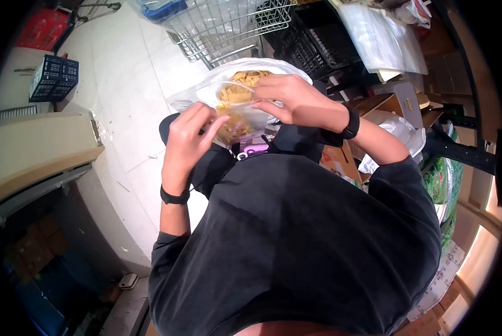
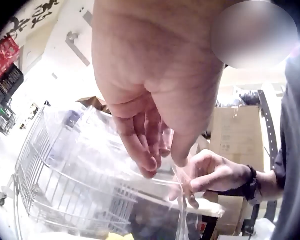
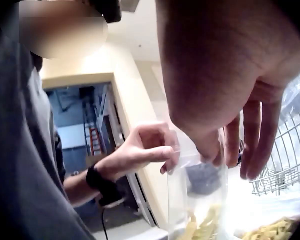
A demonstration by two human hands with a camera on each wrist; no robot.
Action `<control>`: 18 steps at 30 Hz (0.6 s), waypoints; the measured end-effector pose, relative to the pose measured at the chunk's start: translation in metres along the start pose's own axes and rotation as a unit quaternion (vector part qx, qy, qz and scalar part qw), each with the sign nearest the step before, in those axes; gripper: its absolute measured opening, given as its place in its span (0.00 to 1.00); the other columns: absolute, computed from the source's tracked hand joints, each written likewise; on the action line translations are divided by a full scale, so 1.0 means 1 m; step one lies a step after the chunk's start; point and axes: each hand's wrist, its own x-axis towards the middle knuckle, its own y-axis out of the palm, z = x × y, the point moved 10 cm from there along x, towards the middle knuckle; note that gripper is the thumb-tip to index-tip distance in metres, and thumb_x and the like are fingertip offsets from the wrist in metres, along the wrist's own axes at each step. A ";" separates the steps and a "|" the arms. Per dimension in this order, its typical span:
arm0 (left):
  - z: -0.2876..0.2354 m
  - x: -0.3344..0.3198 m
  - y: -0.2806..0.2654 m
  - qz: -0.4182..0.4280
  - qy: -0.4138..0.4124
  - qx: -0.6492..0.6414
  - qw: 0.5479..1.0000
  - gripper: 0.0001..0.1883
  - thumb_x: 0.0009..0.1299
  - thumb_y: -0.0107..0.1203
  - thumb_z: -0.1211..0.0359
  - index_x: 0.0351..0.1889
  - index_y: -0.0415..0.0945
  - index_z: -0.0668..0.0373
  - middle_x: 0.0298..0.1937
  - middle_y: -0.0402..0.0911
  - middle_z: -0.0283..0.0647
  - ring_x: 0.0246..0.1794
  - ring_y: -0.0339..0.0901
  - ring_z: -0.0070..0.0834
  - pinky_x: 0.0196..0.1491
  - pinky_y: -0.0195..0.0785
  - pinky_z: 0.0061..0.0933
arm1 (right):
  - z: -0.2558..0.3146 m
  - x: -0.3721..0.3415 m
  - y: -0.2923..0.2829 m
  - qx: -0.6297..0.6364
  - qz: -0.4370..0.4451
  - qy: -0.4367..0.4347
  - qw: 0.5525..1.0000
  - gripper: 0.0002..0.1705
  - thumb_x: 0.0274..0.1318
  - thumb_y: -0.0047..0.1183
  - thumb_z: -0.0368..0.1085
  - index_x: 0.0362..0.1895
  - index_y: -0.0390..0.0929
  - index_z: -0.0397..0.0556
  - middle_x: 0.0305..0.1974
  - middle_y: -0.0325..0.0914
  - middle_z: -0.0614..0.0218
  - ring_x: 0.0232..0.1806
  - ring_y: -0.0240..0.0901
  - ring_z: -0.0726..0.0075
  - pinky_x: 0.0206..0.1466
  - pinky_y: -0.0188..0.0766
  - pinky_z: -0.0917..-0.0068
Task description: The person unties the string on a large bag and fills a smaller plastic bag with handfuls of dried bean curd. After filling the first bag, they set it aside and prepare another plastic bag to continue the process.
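Observation:
Between my hands hangs a clear plastic bag, with flat yellowish dried strips in its lower part. My left hand pinches one side of the bag's top edge between thumb and fingers. On the opposite side, my right hand pinches the rim, its other fingers reaching down past it. Just beyond the bag, a white sack stands with its mouth wide, and more yellowish strips are heaped inside. A small purple item shows below the bag, between my legs.
A wire cart loaded with plastic bags stands ahead. Black crates and stacked clear bags are at the right, near an opened cardboard box. At the left are a dark basket and a cream-edged counter.

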 end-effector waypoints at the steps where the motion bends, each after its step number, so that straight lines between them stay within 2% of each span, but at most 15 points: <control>1: 0.007 0.000 -0.001 0.003 -0.016 0.006 1.000 0.11 0.66 0.72 0.73 0.32 0.78 0.67 0.28 0.78 0.42 0.25 0.76 0.33 0.30 0.71 0.31 | -0.003 0.001 0.004 -0.004 -0.003 -0.003 1.000 0.09 0.67 0.60 0.36 0.40 0.80 0.43 0.39 0.81 0.53 0.43 0.80 0.40 0.46 0.76 0.53; 2: 0.011 -0.001 -0.002 0.006 -0.032 0.012 0.999 0.12 0.67 0.72 0.71 0.33 0.78 0.66 0.28 0.76 0.42 0.24 0.75 0.36 0.29 0.70 0.34 | -0.003 0.003 0.013 -0.015 0.004 -0.014 1.000 0.09 0.66 0.61 0.36 0.39 0.80 0.43 0.35 0.78 0.54 0.40 0.78 0.40 0.43 0.74 0.53; 3: 0.002 -0.001 -0.002 0.020 0.004 0.046 0.999 0.12 0.65 0.73 0.73 0.33 0.78 0.66 0.29 0.77 0.41 0.24 0.76 0.35 0.28 0.70 0.33 | 0.000 0.003 0.018 -0.025 0.011 -0.024 0.999 0.09 0.65 0.62 0.36 0.37 0.79 0.43 0.31 0.76 0.55 0.37 0.77 0.41 0.40 0.72 0.53; 4: -0.004 -0.001 -0.006 0.019 0.015 0.049 0.998 0.12 0.65 0.73 0.73 0.33 0.78 0.66 0.29 0.77 0.41 0.24 0.76 0.35 0.28 0.70 0.33 | 0.001 0.001 0.013 -0.033 0.003 -0.025 0.999 0.09 0.65 0.62 0.36 0.37 0.79 0.43 0.31 0.76 0.55 0.37 0.77 0.41 0.40 0.72 0.53; 6: -0.043 -0.004 -0.031 -0.061 0.047 0.040 0.996 0.12 0.63 0.74 0.75 0.33 0.78 0.66 0.29 0.78 0.41 0.24 0.76 0.35 0.28 0.70 0.34 | 0.025 0.002 -0.016 -0.020 -0.060 -0.032 0.997 0.09 0.65 0.62 0.36 0.36 0.79 0.43 0.31 0.76 0.54 0.36 0.77 0.41 0.39 0.72 0.54; 7: -0.041 -0.007 -0.035 -0.062 0.042 0.048 0.996 0.12 0.62 0.75 0.76 0.36 0.81 0.65 0.34 0.82 0.41 0.25 0.79 0.34 0.29 0.72 0.32 | 0.028 0.003 -0.018 -0.031 -0.055 -0.033 0.997 0.09 0.65 0.61 0.36 0.36 0.78 0.43 0.31 0.77 0.53 0.36 0.77 0.40 0.39 0.73 0.52; 8: -0.042 -0.004 -0.036 -0.065 0.058 0.043 0.995 0.12 0.62 0.75 0.76 0.36 0.81 0.65 0.34 0.82 0.41 0.25 0.79 0.34 0.29 0.72 0.32 | 0.026 0.003 -0.019 -0.045 -0.062 -0.030 0.997 0.09 0.65 0.61 0.36 0.36 0.78 0.43 0.31 0.77 0.53 0.36 0.77 0.40 0.39 0.73 0.52; 10: -0.039 -0.002 -0.037 -0.077 0.034 0.051 0.995 0.14 0.61 0.75 0.76 0.44 0.84 0.65 0.43 0.85 0.44 0.29 0.81 0.33 0.32 0.76 0.30 | 0.027 -0.003 -0.012 -0.036 -0.051 -0.061 0.996 0.09 0.65 0.61 0.35 0.36 0.78 0.42 0.32 0.78 0.53 0.37 0.78 0.40 0.40 0.74 0.51; 11: -0.049 -0.005 -0.046 -0.106 0.075 0.074 0.989 0.20 0.60 0.76 0.76 0.51 0.85 0.63 0.53 0.86 0.46 0.32 0.83 0.33 0.35 0.78 0.29 | 0.030 -0.003 -0.020 -0.047 -0.035 -0.034 0.998 0.09 0.65 0.61 0.35 0.36 0.79 0.42 0.32 0.78 0.53 0.37 0.78 0.40 0.42 0.75 0.52; 12: -0.057 -0.011 -0.060 -0.157 0.080 0.075 0.982 0.24 0.59 0.76 0.77 0.55 0.86 0.62 0.59 0.84 0.47 0.36 0.84 0.33 0.36 0.78 0.28 | 0.031 -0.006 -0.036 -0.044 -0.043 -0.009 0.998 0.07 0.65 0.61 0.33 0.37 0.81 0.41 0.32 0.81 0.53 0.36 0.80 0.41 0.41 0.77 0.55; 14: -0.053 -0.034 -0.084 -0.283 0.124 0.038 0.950 0.24 0.64 0.70 0.82 0.59 0.82 0.66 0.63 0.80 0.52 0.41 0.83 0.31 0.38 0.79 0.26 | 0.039 -0.020 -0.087 -0.014 -0.121 0.005 0.992 0.04 0.64 0.61 0.29 0.40 0.84 0.41 0.34 0.84 0.52 0.34 0.84 0.45 0.38 0.79 0.59; 15: -0.049 -0.039 -0.091 -0.336 0.125 0.041 0.933 0.22 0.65 0.67 0.84 0.58 0.81 0.67 0.61 0.81 0.52 0.41 0.83 0.32 0.38 0.79 0.27 | 0.040 -0.029 -0.114 -0.011 -0.148 0.036 0.988 0.05 0.65 0.61 0.28 0.43 0.85 0.40 0.35 0.87 0.56 0.32 0.87 0.59 0.33 0.80 0.69; 16: -0.044 -0.045 -0.096 -0.389 0.124 0.043 0.912 0.21 0.66 0.64 0.85 0.58 0.81 0.68 0.59 0.82 0.51 0.41 0.83 0.32 0.38 0.78 0.27 | 0.044 -0.039 -0.143 -0.007 -0.158 0.097 0.983 0.05 0.68 0.61 0.29 0.44 0.86 0.40 0.34 0.88 0.63 0.31 0.86 0.73 0.31 0.80 0.78; 17: -0.036 -0.046 -0.094 -0.388 0.132 0.035 0.912 0.21 0.66 0.64 0.85 0.58 0.81 0.68 0.59 0.82 0.51 0.41 0.83 0.32 0.38 0.78 0.27 | 0.037 -0.054 -0.166 0.053 -0.176 0.159 0.970 0.07 0.71 0.59 0.31 0.44 0.86 0.40 0.34 0.87 0.67 0.31 0.84 0.80 0.29 0.78 0.83; 18: -0.015 -0.039 -0.086 -0.346 0.071 0.051 0.934 0.20 0.67 0.62 0.85 0.58 0.81 0.68 0.57 0.82 0.51 0.41 0.83 0.32 0.38 0.78 0.27 | 0.046 -0.067 -0.195 0.038 -0.211 0.159 0.964 0.08 0.73 0.57 0.32 0.44 0.87 0.41 0.37 0.88 0.66 0.33 0.84 0.79 0.29 0.78 0.82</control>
